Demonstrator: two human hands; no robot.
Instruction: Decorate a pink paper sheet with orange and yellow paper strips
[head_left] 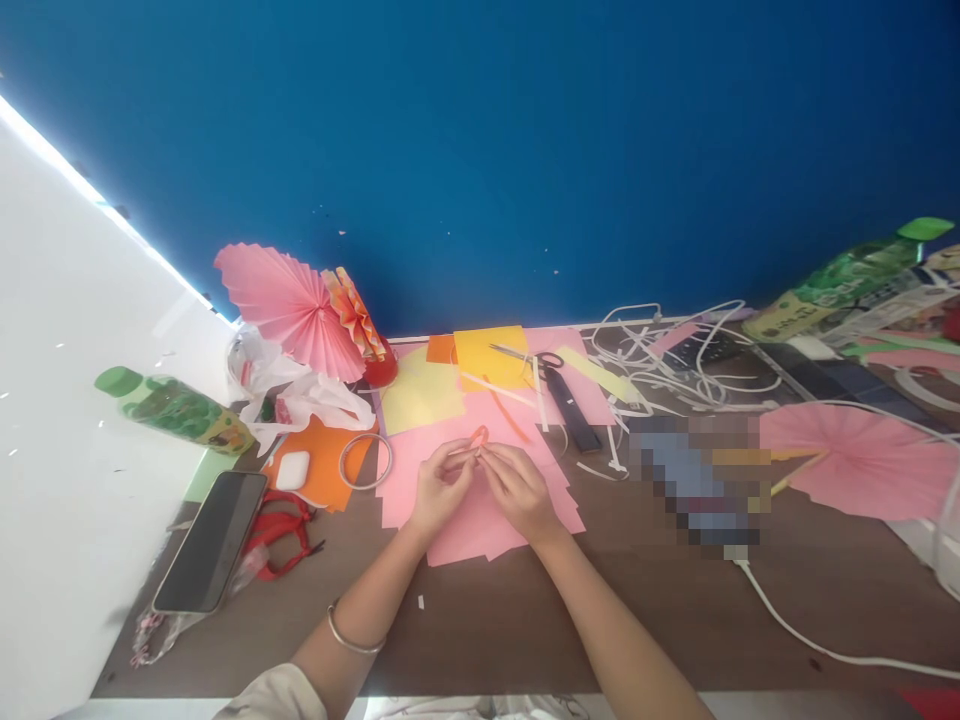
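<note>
A small curled strip of orange paper [478, 436] is pinched between the fingertips of both hands. My left hand [442, 485] grips it from the left, thumb against forefinger. From the other side my right hand [520, 490] closes its fingers on the same strip; part of the strip is hidden behind the fingers. Both hands are above a fanned stack of pink paper [480, 540]. Behind them lie yellow paper sheets [491, 350], a pair of scissors [525, 355] and a dark, long flat object [571, 408].
At left are a roll of tape [366, 462], a white earphone case [292, 469], a phone [212, 540] and a green-capped bottle [176, 410]. A pink pleated paper fan [289, 310] stands at the back. White paper strips and cables [705, 370], plus another fan [862, 455], lie right.
</note>
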